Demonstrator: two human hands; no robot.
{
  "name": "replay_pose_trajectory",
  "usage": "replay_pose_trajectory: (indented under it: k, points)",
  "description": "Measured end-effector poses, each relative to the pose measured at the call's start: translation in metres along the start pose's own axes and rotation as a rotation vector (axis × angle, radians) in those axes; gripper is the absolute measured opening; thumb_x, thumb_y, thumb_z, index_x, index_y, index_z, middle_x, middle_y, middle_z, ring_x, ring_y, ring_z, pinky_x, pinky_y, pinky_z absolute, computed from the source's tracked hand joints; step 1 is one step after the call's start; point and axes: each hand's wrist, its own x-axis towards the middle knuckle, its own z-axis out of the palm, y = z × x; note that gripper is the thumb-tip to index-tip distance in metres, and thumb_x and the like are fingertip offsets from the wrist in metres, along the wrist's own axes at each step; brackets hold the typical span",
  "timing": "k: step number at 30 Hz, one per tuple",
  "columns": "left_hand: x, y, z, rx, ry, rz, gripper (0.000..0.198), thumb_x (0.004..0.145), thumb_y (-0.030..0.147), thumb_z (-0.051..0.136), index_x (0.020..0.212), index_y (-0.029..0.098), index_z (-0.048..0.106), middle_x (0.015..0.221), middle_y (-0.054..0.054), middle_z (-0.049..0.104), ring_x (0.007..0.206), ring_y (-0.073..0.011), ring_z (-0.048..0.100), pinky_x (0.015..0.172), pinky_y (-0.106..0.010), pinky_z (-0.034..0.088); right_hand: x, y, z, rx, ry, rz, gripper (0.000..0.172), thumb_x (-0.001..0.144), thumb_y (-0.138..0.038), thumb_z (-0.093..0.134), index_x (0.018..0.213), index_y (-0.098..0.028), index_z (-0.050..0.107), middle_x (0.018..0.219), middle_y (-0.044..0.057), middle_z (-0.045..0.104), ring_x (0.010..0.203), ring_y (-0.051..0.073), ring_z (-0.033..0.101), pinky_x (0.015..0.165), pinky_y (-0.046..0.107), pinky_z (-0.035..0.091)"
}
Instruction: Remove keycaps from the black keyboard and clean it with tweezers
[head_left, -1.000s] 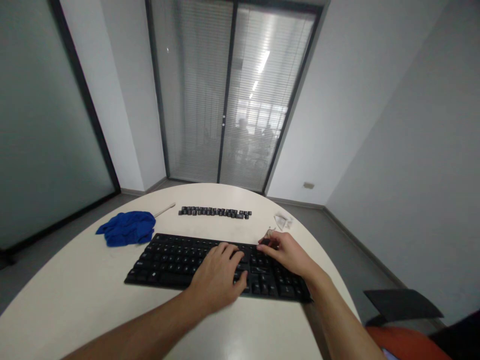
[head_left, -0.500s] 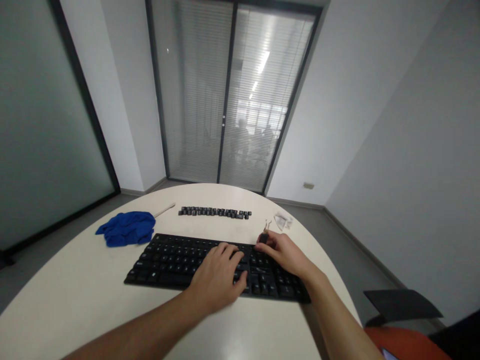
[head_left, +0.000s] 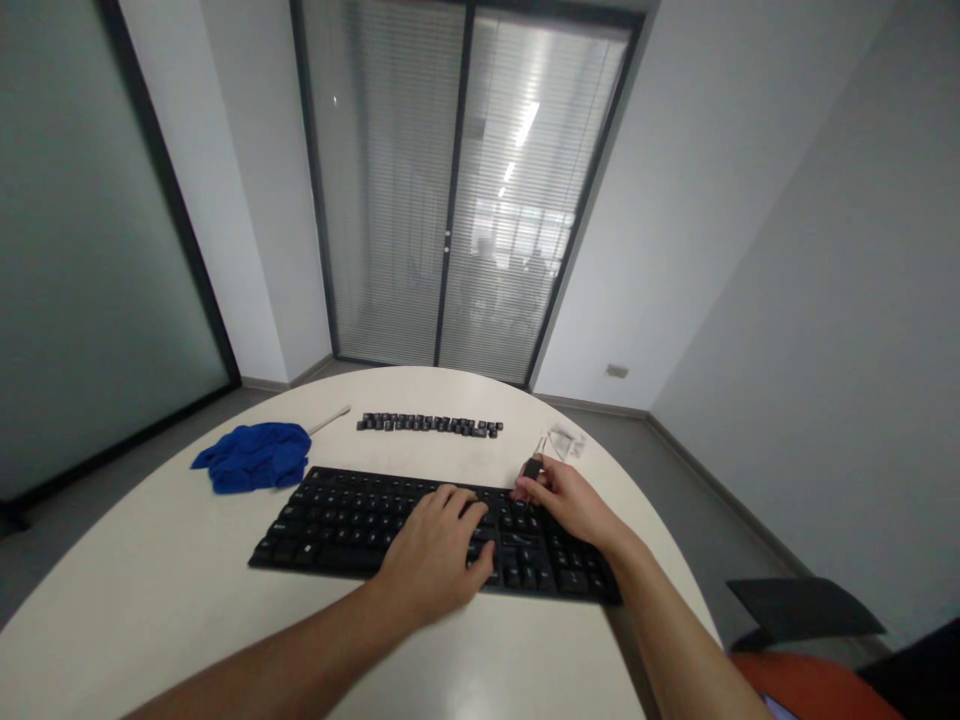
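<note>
So we're tipping the two-pronged tool (head_left: 533, 467): its prongs are now leaning further right, so they aren't touching any key. Our right hand (head_left: 568, 498) is pinching its handle over the keyboard (head_left: 352, 512). Left of that grip, our left hand (head_left: 435, 555) is spreading loosely, blocking some keys. Loose keycaps (head_left: 427, 423) are sitting beyond-left, a clear packet (head_left: 570, 442) just behind the prongs.

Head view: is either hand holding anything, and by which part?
The right hand holds a small wire-pronged tool by its dark body. The left hand rests on the keyboard, holding nothing visible.
</note>
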Motion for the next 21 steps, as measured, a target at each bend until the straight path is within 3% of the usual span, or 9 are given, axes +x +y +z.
replay_pose_trajectory:
  k: [9,16,21]
  points:
    - [0.002,-0.001,-0.002,-0.099,0.029,-0.053,0.03,0.085,0.03,0.057,0.113,0.021,0.062,0.113,-0.007,0.063,0.108,-0.0263,0.054,0.096,-0.043,0.044,0.003,0.002,0.009,0.179,0.095,0.01,0.029,0.085,-0.047,0.061,0.085,-0.019,0.057,0.083,0.006,0.072,0.074,0.019,0.067,0.066,0.03,0.052]
    - [0.008,-0.009,0.003,-0.293,0.11,-0.233,0.02,0.084,0.03,0.061,0.103,0.024,0.065,0.106,-0.004,0.068,0.103,-0.023,0.06,0.093,-0.038,0.046,0.003,-0.013,0.034,0.19,0.158,-0.039,0.029,0.084,-0.047,0.065,0.087,-0.018,0.061,0.076,0.003,0.07,0.073,0.019,0.066,0.068,0.029,0.05]
    - [0.011,-0.014,0.004,-0.379,0.104,-0.313,0.019,0.084,0.032,0.062,0.101,0.024,0.065,0.1,-0.004,0.069,0.095,-0.0222,0.064,0.086,-0.035,0.049,0.002,-0.024,0.048,0.167,0.183,-0.056,0.029,0.085,-0.047,0.063,0.088,-0.019,0.063,0.076,0.004,0.07,0.069,0.018,0.064,0.064,0.028,0.049]
